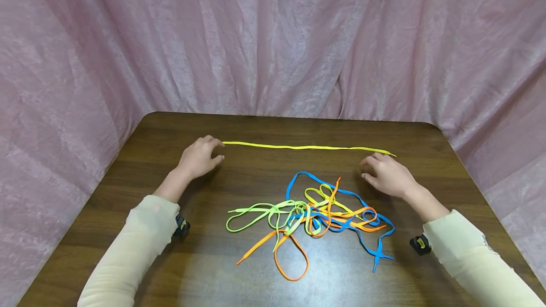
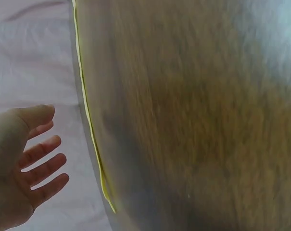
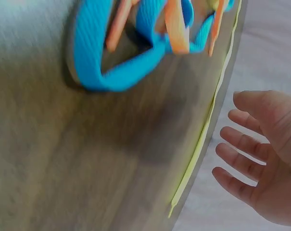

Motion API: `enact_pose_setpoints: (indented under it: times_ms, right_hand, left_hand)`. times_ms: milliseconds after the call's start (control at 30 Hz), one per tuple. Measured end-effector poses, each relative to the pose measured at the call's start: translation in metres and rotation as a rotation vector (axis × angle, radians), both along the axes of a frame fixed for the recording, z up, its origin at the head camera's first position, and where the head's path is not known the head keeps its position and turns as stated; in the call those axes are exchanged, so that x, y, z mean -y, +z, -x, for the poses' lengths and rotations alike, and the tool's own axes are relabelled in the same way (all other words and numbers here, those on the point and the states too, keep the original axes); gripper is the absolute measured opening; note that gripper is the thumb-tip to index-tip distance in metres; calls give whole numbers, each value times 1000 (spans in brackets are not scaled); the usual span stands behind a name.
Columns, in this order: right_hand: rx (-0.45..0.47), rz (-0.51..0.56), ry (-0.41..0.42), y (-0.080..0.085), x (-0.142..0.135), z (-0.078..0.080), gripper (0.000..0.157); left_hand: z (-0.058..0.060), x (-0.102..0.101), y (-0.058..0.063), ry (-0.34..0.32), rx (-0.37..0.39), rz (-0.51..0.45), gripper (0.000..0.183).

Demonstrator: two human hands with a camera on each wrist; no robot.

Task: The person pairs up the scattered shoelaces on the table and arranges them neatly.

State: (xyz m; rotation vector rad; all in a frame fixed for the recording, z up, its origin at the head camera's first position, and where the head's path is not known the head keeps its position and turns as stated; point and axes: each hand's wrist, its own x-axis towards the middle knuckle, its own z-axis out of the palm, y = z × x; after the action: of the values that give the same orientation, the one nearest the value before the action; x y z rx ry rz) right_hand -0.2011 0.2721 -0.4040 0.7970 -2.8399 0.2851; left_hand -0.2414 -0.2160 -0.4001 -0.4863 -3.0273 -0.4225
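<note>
A yellow shoelace (image 1: 298, 147) lies stretched nearly straight from side to side across the far part of the table. At its left end is my left hand (image 1: 198, 158), fingers spread and relaxed, with nothing gripped; the wrist view shows the lace (image 2: 90, 115) beyond the fingertips. My right hand (image 1: 390, 174) hovers just in front of the lace's right end, its fingers loosely bent and holding nothing. In the right wrist view the lace's tip (image 3: 171, 209) lies apart from the fingers (image 3: 236, 185).
Nearer on the brown table (image 1: 204, 259) lies a tangle of shoelaces: light green (image 1: 251, 208), orange (image 1: 292, 278), blue (image 1: 362, 245) and another yellow lace (image 1: 313, 191). Pink curtains (image 1: 273, 41) hang behind the far edge.
</note>
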Motion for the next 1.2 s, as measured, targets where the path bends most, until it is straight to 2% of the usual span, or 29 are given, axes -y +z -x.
enact_pose_setpoints:
  times_ms: [100,400,667,867,1067,1200]
  right_hand:
    - [5,-10,19,-2,8,-9,25]
    - [92,-32,55,-12,34,-31,22]
    - [33,-54,135,-19,49,-42,21]
    - [-64,-75,134,-22,56,-46,22]
    - [-26,-100,151,-24,60,-50,25]
    - [3,-93,134,-24,61,-50,24]
  left_hand:
    - [-6,-8,0,-30,-17,1,35]
    - [-22,-35,-6,-146,-46,16,35]
    - [-34,-53,-12,-240,-79,46,32]
    - [-42,-65,-11,-279,-74,40,33]
    - [-49,-73,-9,-312,-87,47,32]
    - [-53,-78,-8,-331,-90,48,32]
